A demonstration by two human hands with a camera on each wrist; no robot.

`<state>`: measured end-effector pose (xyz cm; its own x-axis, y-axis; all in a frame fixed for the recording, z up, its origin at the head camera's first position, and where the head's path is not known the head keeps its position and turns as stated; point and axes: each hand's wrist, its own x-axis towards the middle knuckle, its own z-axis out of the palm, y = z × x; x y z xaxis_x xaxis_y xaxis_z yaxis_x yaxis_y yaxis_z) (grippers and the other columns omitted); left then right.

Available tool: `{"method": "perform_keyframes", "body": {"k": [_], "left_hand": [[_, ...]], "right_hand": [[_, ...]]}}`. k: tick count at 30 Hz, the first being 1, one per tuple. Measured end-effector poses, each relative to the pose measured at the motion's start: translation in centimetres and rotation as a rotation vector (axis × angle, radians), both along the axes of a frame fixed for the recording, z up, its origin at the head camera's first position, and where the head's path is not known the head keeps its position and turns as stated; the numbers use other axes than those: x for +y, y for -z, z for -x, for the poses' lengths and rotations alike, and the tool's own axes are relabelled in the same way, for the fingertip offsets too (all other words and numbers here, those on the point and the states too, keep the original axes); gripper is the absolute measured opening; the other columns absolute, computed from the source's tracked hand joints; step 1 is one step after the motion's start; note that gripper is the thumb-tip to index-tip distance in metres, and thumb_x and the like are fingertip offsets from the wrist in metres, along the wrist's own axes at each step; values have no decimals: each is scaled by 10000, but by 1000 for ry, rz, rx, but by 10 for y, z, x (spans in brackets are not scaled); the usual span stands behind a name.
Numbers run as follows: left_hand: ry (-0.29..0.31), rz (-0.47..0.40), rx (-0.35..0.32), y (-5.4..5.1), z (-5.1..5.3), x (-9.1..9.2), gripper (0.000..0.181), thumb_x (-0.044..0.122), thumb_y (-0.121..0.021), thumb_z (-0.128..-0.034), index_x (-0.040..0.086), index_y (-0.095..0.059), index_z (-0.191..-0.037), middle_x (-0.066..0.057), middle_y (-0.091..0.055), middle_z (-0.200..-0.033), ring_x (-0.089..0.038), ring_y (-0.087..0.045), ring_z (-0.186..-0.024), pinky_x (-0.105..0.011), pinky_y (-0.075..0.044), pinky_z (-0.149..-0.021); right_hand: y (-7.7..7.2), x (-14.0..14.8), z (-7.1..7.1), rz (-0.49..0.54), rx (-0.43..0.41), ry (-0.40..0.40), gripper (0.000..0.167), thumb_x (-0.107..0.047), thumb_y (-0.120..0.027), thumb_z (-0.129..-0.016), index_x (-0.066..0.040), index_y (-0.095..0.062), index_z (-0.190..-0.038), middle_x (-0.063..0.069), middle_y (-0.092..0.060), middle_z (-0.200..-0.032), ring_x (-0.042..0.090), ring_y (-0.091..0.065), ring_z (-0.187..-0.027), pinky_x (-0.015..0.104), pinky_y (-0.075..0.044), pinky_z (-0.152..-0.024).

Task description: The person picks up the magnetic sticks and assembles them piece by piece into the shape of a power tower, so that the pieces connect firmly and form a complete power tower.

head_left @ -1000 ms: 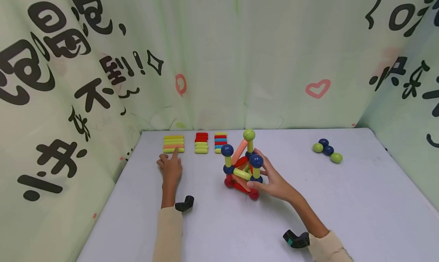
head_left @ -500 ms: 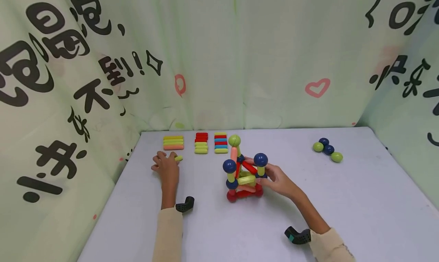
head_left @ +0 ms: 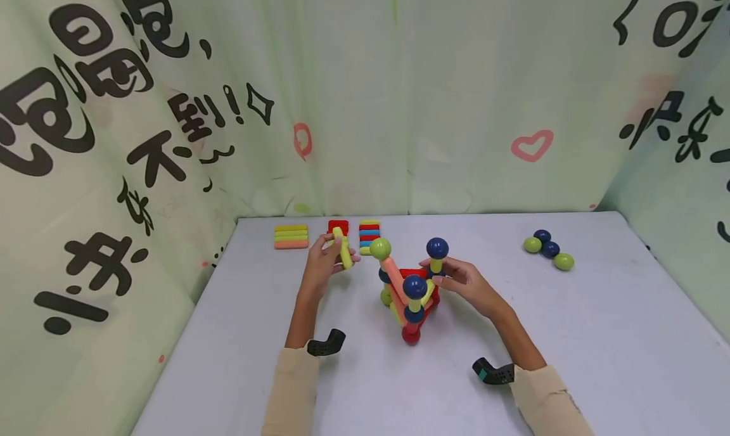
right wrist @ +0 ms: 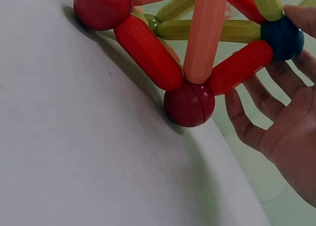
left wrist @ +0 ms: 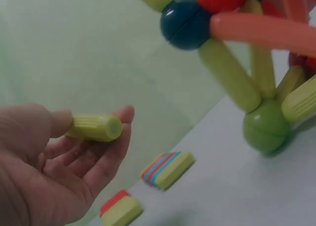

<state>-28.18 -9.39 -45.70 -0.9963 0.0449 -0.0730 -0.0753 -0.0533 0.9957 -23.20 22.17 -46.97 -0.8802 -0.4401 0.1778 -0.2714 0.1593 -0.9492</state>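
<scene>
My left hand [head_left: 321,265] pinches a yellow-green magnetic rod [head_left: 344,251] between thumb and fingers, left of a built frame. In the left wrist view the rod [left wrist: 96,127] points its round end away from the palm. The frame, made of magnetic rods [head_left: 393,272] and balls [head_left: 414,287], stands on the table, with blue and green balls topping its upright rods. My right hand [head_left: 470,287] grips its right side near a blue ball. The right wrist view shows the thumb and fingers at that blue ball [right wrist: 284,38]; red balls [right wrist: 190,105] form lower corners.
Behind the left hand lie a row of yellow, green and pink rods [head_left: 291,236], a partly hidden red and green row [head_left: 338,225] and a mixed-colour row [head_left: 369,232]. Several loose blue and green balls [head_left: 550,250] lie at the back right. A printed curtain [head_left: 456,106] hangs behind the table.
The left hand has taken a yellow-green rod from the left row, lifted it and moved right toward the frame. The right hand has turned the frame, keeping its grip.
</scene>
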Motion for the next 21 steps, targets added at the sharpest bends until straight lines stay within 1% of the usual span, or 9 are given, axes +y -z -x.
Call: {"method": "perform_keyframes", "body": {"k": [3, 5, 7, 8, 10, 13, 15, 17, 21], "left_hand": [[12, -145, -68, 1, -1, 19, 426, 290, -494, -1022, 91, -392, -1385, -232, -668, -1157, -218, -737, -878, -348, -580, -829], [-15, -225, -118, 1, -3, 30, 471, 261, -492, -1024, 123, -331, -1444, -219, -634, -1212, -217, -722, -905, -354, -581, -826], [-65, -297, -171, 0, -5, 40, 512, 241, -492, -1024, 161, -272, -1480, -214, -576, -1266, -206, -694, -936, -337, -581, -827], [-90, -331, -186, -1, -6, 44, 514, 234, -487, -1026, 173, -256, -1481, -201, -554, -1272, -202, -679, -943, -330, -582, -825], [-130, -379, -193, -2, -8, 50, 457, 223, -476, -1030, 171, -298, -1447, -163, -536, -1242, -192, -652, -934, -313, -585, -816], [-160, -432, -177, -3, -11, 55, 355, 205, -465, -1030, 121, -404, -1370, -122, -557, -1163, -172, -630, -907, -299, -583, -817], [-143, -438, -155, -3, -12, 57, 321, 177, -464, -1034, 92, -460, -1343, -120, -575, -1147, -163, -626, -904, -292, -578, -830], [-101, -444, -129, -4, -13, 57, 333, 133, -466, -1035, 92, -465, -1365, -160, -600, -1210, -165, -642, -941, -291, -570, -852], [11, -459, -80, -5, -15, 60, 470, 79, -500, -1014, 174, -367, -1454, -209, -553, -1385, -229, -676, -1062, -305, -545, -920]], "right_hand": [[2, 0, 2, -37, -48, 84, 399, -212, -558, -996, -48, -529, -1359, 196, -550, -1383, 52, -593, -1168, 210, -492, -960], [3, 0, 4, -40, -67, 114, 408, -241, -571, -994, -61, -529, -1358, 173, -557, -1382, 66, -605, -1160, 216, -503, -950], [3, -1, 4, -40, -64, 127, 398, -247, -572, -994, -63, -536, -1345, 168, -575, -1353, 80, -616, -1146, 223, -513, -939], [4, -1, 4, -37, -64, 129, 397, -247, -575, -994, -63, -537, -1344, 170, -581, -1341, 55, -621, -1119, 213, -514, -928], [4, -1, 5, -35, -61, 129, 395, -242, -575, -993, -56, -537, -1340, 176, -585, -1331, 19, -623, -1087, 194, -514, -908], [5, -1, 5, -38, -63, 127, 400, -238, -575, -994, -40, -534, -1339, 193, -580, -1333, 10, -626, -1076, 190, -516, -902], [6, -1, 5, -49, -62, 128, 406, -240, -575, -994, -29, -532, -1339, 200, -575, -1345, 47, -629, -1099, 195, -518, -905], [5, 0, 5, -64, -57, 131, 405, -235, -567, -998, -26, -529, -1343, 203, -573, -1349, 133, -628, -1143, 216, -519, -921], [4, -1, 3, -90, -36, 150, 397, -233, -558, -1002, -45, -530, -1350, 201, -562, -1370, 322, -572, -1233, 307, -518, -970]]}}
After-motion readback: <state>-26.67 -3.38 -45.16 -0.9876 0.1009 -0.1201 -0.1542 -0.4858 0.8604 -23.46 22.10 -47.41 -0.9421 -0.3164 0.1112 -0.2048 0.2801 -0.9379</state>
